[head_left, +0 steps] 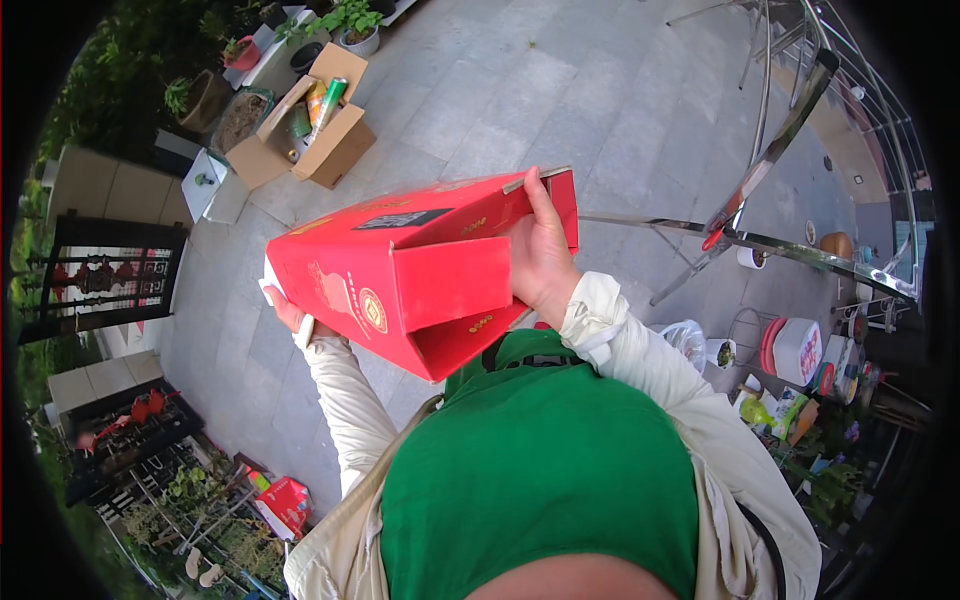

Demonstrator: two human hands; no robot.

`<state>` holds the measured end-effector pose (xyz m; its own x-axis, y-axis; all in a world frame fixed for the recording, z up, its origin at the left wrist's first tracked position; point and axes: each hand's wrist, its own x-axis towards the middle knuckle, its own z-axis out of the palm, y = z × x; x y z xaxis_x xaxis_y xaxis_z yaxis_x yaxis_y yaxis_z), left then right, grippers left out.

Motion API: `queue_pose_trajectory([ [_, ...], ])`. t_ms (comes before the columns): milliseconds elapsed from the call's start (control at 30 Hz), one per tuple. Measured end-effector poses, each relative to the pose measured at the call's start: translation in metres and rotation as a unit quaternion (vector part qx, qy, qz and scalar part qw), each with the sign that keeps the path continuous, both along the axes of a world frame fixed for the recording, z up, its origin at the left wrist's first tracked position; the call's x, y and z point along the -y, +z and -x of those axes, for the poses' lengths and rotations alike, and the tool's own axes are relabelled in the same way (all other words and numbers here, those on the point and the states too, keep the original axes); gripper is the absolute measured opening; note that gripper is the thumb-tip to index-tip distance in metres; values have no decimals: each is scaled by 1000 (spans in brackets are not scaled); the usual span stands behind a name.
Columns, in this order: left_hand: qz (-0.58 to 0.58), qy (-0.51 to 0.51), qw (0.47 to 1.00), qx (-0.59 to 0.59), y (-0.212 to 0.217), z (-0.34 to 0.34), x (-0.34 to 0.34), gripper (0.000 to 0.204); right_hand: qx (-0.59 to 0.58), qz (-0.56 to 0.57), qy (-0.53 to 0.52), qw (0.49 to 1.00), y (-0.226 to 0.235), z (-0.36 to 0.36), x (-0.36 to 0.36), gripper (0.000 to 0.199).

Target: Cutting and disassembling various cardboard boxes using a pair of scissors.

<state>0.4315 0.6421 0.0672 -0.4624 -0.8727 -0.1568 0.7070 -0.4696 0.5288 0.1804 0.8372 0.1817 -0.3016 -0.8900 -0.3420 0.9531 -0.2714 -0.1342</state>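
**Red box held at chest height**

The red box [400,265] is up in front of the chest, end flaps open. The right hand [540,255] is clamped on its top edge; the left hand [290,315] supports underneath, grip hidden. Best to steady the base while folding flaps. A cardboard box [305,125] sits on the paving [560,110].

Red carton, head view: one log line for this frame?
red carton held at chest, end flaps open | left hand under far end | right hand gripping near flap edge | open cardboard box on paving

Green top [540,470]; cream long-sleeved jacket [650,370] worn open, cuffs bunched at wrists.
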Motion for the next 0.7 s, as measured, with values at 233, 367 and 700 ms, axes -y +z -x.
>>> queue_pose_trajectory([
  [233,-72,-25,997,15,-74,-20,-5,68,-97,-55,-41,993,13,1,-1,41],
  [367,-160,-55,975,144,-113,-30,-7,72,-234,-28,-42,971,13,9,3,33],
  [700,421,-210,766,438,53,90,-90,95,-670,-264,25,693,-41,14,21,35],
])
